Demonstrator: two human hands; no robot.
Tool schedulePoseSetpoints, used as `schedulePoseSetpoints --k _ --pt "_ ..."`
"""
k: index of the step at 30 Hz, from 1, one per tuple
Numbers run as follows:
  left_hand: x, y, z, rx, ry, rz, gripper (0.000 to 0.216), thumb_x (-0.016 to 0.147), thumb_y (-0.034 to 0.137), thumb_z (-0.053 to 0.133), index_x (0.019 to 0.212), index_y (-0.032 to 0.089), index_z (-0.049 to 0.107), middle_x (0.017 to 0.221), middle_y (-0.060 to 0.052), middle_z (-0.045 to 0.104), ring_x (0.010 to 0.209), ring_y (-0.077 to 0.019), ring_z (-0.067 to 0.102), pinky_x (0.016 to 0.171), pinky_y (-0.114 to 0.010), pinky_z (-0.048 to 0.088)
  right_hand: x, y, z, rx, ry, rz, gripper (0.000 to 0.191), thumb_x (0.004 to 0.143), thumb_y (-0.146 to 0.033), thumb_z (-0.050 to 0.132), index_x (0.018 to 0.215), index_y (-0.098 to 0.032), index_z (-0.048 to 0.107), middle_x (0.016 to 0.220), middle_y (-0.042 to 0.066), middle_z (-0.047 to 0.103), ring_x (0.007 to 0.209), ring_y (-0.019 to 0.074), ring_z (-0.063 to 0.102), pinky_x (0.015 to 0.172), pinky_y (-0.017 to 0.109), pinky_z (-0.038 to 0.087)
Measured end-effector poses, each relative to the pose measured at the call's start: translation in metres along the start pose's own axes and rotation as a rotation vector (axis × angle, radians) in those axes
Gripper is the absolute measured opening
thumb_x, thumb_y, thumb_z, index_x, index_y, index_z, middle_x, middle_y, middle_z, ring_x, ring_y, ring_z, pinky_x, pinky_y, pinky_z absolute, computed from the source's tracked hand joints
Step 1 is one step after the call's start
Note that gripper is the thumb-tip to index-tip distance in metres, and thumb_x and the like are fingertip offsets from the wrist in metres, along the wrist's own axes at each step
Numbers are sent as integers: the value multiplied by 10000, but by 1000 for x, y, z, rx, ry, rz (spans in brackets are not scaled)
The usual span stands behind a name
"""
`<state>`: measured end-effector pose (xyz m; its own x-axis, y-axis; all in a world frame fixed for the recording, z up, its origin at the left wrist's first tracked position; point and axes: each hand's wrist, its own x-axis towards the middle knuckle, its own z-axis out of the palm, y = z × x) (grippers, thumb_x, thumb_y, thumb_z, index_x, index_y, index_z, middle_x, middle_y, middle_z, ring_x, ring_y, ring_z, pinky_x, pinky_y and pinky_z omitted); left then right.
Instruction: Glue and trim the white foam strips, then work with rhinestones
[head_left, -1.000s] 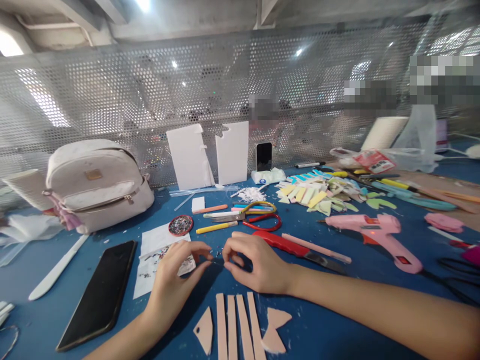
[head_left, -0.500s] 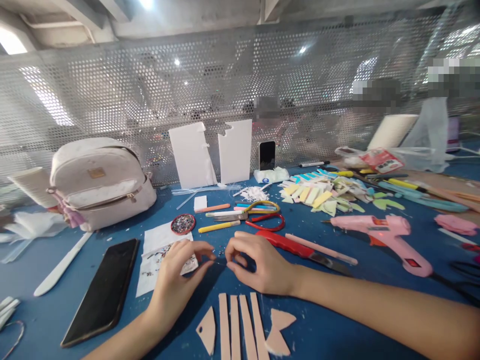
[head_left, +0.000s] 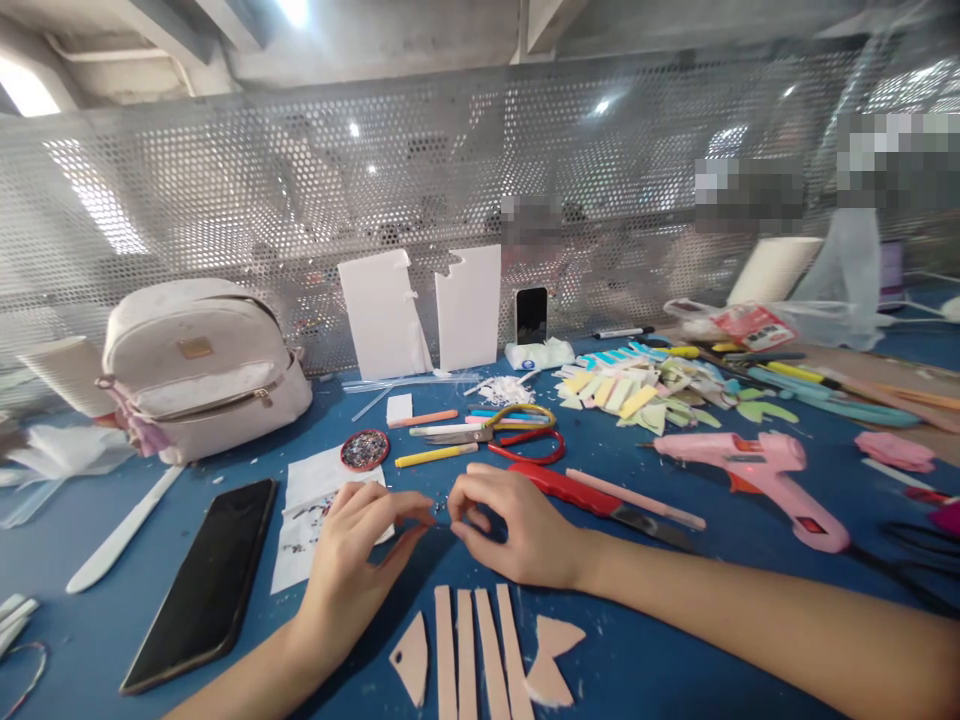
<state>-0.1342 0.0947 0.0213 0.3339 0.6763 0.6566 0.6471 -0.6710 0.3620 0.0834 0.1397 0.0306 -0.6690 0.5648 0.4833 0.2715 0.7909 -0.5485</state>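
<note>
My left hand is closed in a pinch over the edge of a white paper sheet strewn with tiny dark bits. Facing it, my right hand also has thumb and forefinger pinched together. A very thin, faint line seems to run between the fingertips; its kind is too fine to make out. Small shiny bits lie on the blue table just beyond the fingers. In front of the hands lie several pale pink strips, a triangular piece with a hole and a tail-shaped piece.
A red dish of beads or sequins, scissors, a red utility knife and a pink glue gun lie beyond the hands. At left are a black phone, a white plastic knife and a backpack. Paper scraps are heaped behind.
The view has shifted slightly, moving things at right a little leftward. Both hands keep almost the same place and pinch; the thin line between them shows less clearly now.
</note>
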Motion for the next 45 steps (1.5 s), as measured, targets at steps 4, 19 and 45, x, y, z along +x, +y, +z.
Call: schedulePoseSetpoints --k 4,19,45 --pt "0 0 0 20 -7 28 253 911 107 620 1098 275 593 883 40 729 761 -163 621 747 -321 420 1 1 1 -8 10 1 62 825 -134 565 807 -189 543 632 -34 463 651 143 467 599 257 336" --pt "-2 1 4 -198 -38 -110 141 915 178 637 1009 282 658 861 32 701 777 -150 622 721 -285 444 2 3 3 -11 -30 23 41 878 -168 591 857 -191 564 667 -39 471 678 138 481 614 253 331" --pt "-8 15 9 -329 -40 -218 166 909 162 574 1005 297 585 766 78 624 705 -91 616 667 -173 482 -1 2 3 200 93 96 90 836 -128 536 851 -202 486 715 -44 458 599 104 419 567 235 325"
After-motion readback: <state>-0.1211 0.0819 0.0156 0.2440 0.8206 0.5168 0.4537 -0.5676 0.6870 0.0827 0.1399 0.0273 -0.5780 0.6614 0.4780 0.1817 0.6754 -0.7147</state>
